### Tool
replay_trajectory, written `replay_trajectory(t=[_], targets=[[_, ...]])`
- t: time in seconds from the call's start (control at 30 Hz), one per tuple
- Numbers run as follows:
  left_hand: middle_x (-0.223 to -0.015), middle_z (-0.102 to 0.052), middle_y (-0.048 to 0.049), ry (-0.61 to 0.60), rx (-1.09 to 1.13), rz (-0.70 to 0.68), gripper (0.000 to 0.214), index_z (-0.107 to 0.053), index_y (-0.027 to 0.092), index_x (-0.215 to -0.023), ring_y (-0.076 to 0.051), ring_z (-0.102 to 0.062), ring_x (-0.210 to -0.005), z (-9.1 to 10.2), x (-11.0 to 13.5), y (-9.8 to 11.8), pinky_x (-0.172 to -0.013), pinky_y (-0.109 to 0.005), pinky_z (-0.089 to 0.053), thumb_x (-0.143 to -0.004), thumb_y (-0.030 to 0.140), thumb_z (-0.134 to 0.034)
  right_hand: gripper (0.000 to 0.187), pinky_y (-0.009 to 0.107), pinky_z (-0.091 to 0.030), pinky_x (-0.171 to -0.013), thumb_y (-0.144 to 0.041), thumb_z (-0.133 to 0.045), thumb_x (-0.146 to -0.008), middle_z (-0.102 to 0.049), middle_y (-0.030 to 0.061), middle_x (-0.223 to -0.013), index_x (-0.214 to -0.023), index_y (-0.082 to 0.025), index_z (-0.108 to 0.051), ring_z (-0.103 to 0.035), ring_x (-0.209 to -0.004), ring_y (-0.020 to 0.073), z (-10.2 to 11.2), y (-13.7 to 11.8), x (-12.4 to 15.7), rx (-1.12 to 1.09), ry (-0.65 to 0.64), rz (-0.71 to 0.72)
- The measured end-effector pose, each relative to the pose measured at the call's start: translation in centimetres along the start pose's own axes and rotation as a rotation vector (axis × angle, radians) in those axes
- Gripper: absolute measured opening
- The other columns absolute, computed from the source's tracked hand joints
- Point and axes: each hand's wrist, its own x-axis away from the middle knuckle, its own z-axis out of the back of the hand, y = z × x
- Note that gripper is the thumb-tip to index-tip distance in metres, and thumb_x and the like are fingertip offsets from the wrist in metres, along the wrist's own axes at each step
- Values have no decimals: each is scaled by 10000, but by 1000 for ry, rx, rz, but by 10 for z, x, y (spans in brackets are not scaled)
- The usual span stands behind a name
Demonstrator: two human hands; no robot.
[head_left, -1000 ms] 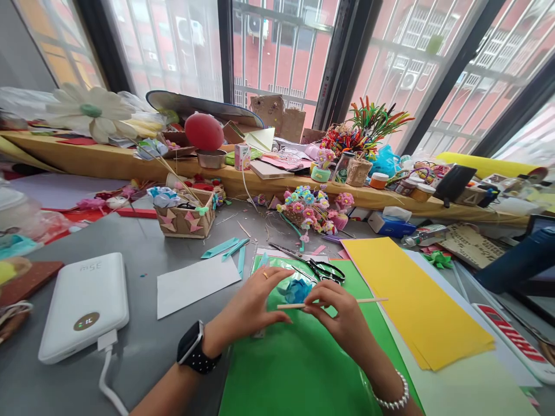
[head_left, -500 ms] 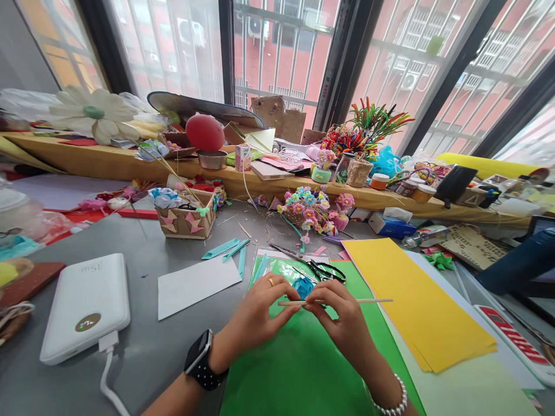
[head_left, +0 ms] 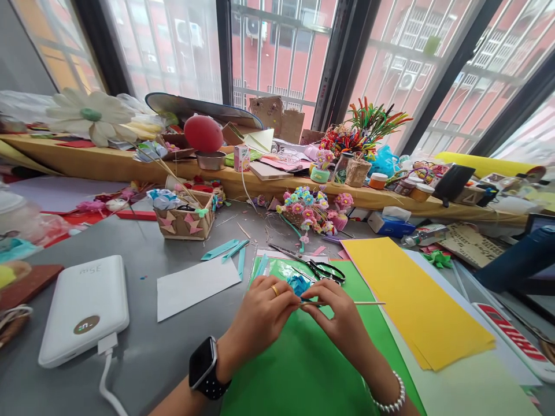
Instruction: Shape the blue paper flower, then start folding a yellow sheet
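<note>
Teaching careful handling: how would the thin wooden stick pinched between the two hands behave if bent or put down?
The thin wooden stick juts straight past the right hand, so likely stiff, yet slim enough to snap if bent. Only fingertips of that hand and the left hand carry it: probably very light. On the smooth green sheet it might roll.

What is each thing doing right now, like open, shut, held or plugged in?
Left hand: pinching the wooden stick.
Right hand: pinching the wooden stick.
Blue paper flower: just behind the fingertips.
Scissors: lying unheld.
Power bank: cable plugged in.
</note>
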Motion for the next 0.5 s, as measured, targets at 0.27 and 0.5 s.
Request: replay_trajectory(t=[0.27, 0.5], targets=[[-736, -660, 11, 128, -199, -164, 183, -589, 190, -844, -145, -539, -692, 2, 1, 3, -719, -304, -360, -864, 101, -431, 120, 281, -499, -625, -236, -567, -818, -613, 46, -762, -836, -193, -678, -581, -734, 170, 6, -6, -2, -72, 29, -21], [-751, -684, 6, 192, -280, -278, 198, -589, 177, -910, -139, -565, -720, 6, 4, 8, -776, -324, -351, -888, 103, -407, 142, 224, -470, -543, -287, -584, -806, -593, 22, -687, -716, -184, -620, -541, -632, 137, 11, -14, -3, -113, 20, -87]])
